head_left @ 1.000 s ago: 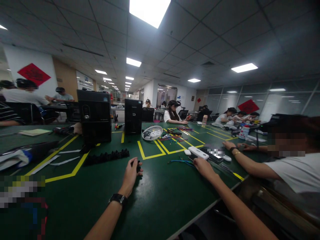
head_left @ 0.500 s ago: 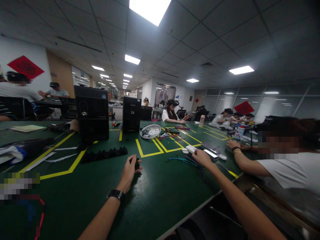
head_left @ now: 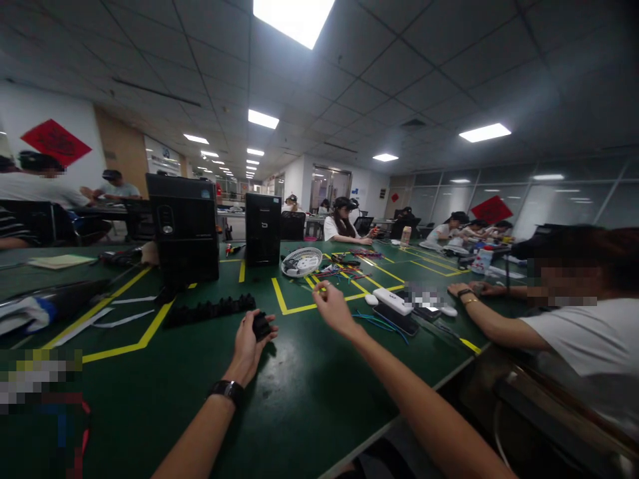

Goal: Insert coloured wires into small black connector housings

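Near the black strip (head_left: 212,311) on the bench (head_left: 294,406), the left hand (head_left: 248,346) clasps a black block (head_left: 261,326), seemingly unwired; farther right, the right hand (head_left: 334,308) curls, contents unclear; blue wires (head_left: 382,322) lie loose beyond.

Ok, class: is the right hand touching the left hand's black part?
Apart: the head view shows green table between the right hand and the black part.

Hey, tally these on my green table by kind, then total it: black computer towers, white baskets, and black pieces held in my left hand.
Black computer towers: 2
White basket: 1
Black piece in your left hand: 1
Total: 4
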`<action>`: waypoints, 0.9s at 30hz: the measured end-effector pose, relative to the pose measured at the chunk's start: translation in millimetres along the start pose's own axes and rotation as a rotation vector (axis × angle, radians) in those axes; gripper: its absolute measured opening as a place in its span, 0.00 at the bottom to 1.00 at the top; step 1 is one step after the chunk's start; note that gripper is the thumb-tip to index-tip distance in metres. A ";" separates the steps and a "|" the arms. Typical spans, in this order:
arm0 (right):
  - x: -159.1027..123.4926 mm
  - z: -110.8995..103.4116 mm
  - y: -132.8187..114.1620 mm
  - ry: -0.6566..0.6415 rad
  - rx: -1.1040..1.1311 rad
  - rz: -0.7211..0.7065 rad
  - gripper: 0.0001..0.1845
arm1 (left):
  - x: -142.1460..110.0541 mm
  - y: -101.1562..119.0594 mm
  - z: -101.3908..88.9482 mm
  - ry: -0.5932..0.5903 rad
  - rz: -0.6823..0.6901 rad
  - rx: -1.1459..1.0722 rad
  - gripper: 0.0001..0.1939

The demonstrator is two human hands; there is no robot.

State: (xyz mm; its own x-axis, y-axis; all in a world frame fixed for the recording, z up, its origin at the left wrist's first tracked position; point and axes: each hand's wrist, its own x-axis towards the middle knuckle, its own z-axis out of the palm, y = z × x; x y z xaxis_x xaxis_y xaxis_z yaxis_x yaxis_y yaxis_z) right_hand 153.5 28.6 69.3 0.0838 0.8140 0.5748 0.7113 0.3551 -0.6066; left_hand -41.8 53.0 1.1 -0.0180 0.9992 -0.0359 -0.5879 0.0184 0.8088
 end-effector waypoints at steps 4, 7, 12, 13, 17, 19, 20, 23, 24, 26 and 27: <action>-17.8 61.3 -15.4 -0.059 -0.086 -0.160 0.13 | 8.2 4.2 -8.0 0.059 0.034 -0.042 0.14; -32.0 74.7 -15.0 -0.119 -0.106 -0.237 0.16 | 10.9 6.3 -11.5 0.093 0.043 -0.056 0.16; -39.1 63.3 -3.5 -0.149 -0.072 -0.266 0.17 | 13.7 7.1 -10.5 0.079 0.007 -0.059 0.18; -39.3 61.0 -3.0 -0.157 -0.069 -0.266 0.17 | 13.7 7.1 -10.1 0.075 0.002 -0.058 0.18; -42.7 58.1 -9.0 -0.223 -0.039 -0.279 0.18 | 11.7 7.5 -9.5 0.056 -0.011 -0.064 0.19; -45.6 59.4 -12.5 -0.232 -0.041 -0.282 0.18 | 10.8 8.0 -9.6 0.049 -0.014 -0.070 0.20; -46.9 60.2 -13.7 -0.232 -0.042 -0.284 0.18 | 10.6 8.2 -9.6 0.048 -0.014 -0.072 0.20; -49.6 61.8 -14.7 -0.243 -0.038 -0.300 0.18 | 10.6 8.4 -9.6 0.041 -0.012 -0.077 0.20; -50.0 62.1 -14.6 -0.251 -0.037 -0.307 0.18 | 10.7 8.4 -9.6 0.041 -0.011 -0.079 0.20; -50.3 62.4 -14.0 -0.267 -0.044 -0.316 0.18 | 10.8 8.2 -9.6 0.043 -0.014 -0.084 0.20; -50.3 62.6 -13.7 -0.274 -0.050 -0.316 0.18 | 10.8 8.2 -9.6 0.044 -0.016 -0.085 0.20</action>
State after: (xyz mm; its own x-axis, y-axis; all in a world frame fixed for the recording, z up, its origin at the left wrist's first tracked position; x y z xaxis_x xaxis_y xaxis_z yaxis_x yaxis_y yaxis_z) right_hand 95.9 11.6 14.4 -0.3284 0.7630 0.5567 0.7056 0.5900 -0.3924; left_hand -54.6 63.6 1.7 -0.0428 0.9962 -0.0759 -0.6551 0.0293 0.7550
